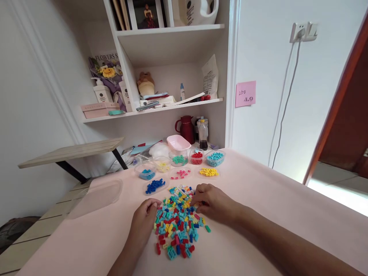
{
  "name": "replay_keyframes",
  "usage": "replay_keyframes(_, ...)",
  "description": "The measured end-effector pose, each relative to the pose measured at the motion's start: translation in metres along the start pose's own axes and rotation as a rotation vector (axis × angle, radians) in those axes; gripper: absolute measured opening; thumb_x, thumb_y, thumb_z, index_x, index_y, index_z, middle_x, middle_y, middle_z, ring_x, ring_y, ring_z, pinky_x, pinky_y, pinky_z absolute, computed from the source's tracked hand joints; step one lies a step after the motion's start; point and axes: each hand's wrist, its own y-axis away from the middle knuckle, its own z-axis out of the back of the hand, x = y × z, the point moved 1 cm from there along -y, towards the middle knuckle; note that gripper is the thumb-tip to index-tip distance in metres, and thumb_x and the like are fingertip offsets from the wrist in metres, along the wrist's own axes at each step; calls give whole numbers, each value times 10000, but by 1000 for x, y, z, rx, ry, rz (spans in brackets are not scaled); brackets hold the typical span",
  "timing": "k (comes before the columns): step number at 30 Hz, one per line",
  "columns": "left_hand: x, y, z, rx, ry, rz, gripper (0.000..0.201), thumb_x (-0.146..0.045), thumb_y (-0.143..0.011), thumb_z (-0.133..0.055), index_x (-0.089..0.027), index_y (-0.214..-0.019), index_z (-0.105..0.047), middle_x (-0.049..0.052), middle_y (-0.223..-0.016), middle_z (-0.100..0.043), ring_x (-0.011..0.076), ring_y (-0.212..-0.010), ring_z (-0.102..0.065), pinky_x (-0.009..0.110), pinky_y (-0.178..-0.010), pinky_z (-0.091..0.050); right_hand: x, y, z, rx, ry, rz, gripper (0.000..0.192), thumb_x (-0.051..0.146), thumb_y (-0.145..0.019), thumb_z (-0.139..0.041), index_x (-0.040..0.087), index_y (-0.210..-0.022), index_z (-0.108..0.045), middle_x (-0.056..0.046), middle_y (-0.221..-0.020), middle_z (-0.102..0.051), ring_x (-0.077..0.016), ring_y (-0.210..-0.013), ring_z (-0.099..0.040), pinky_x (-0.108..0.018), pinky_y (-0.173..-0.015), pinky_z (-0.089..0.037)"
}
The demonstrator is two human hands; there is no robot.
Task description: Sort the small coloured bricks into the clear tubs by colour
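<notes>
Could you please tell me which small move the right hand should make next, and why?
I think the right hand should pinch one brick from the mixed pile: it is at the pile's right edge, and beyond it the yellow bricks and red bricks sit grouped by colour. Whether it holds one now is hidden.

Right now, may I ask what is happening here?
A person's left hand rests at the left edge of a pile of mixed toy bricks on a pink table. The right hand reaches into the right side; whether it grips a brick is unclear. Behind the pile, clear tubs hold bricks, mostly one colour each.
</notes>
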Motion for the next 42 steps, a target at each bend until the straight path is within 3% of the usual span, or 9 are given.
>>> replay_keyframes(7,2,-1,0,-9,34,-20,276,-385,-779,-492,-198,-843,-685,59,-890,-724,247,-904,-653,314,-727,-489,-1,0,0,25,7,-7,206,143,-753,-623,245,-900,-726,-38,-886,-633,-172,-816,-577,-289,-754,-412)
replay_keyframes(15,1,0,-1,-45,42,-29,284,-402,-755,-526,-197,-842,-702,45,-816,-721,226,-785,-651,300,-669,-487,-1,1,-1,25,12,-26,169,243,-756,-694,268,-918,-733,-46,-931,-624,-190,-884,-573,-306,-782,-414)
replay_keyframes(23,5,-2,0,-15,10,-32,307,-405,-783,-498,-198,-898,-692,49,-851,-716,230,-834,-644,307,-722,-475,-3,1,-5,-3,-21,25,151,193,-741,-698,265,-869,-732,-35,-958,-631,-184,-908,-575,-317,-815,-398)
replay_keyframes(32,0,-1,2,-16,36,-29,292,-414,-768,-496,-196,-818,-683,54,-853,-713,245,-875,-644,325,-774,-481,0,-1,-5,11,-39,47,188,130,-721,-663,245,-862,-713,-36,-969,-636,-195,-924,-565,-326,-818,-401)
replay_keyframes(42,-2,2,0,-34,63,-18,294,-403,-762,-503,-192,-833,-695,59,-833,-721,239,-823,-650,308,-690,-489,5,-1,-2,18,-80,58,179,97,-722,-647,222,-841,-692,-39,-935,-657,-192,-889,-569,-320,-813,-414)
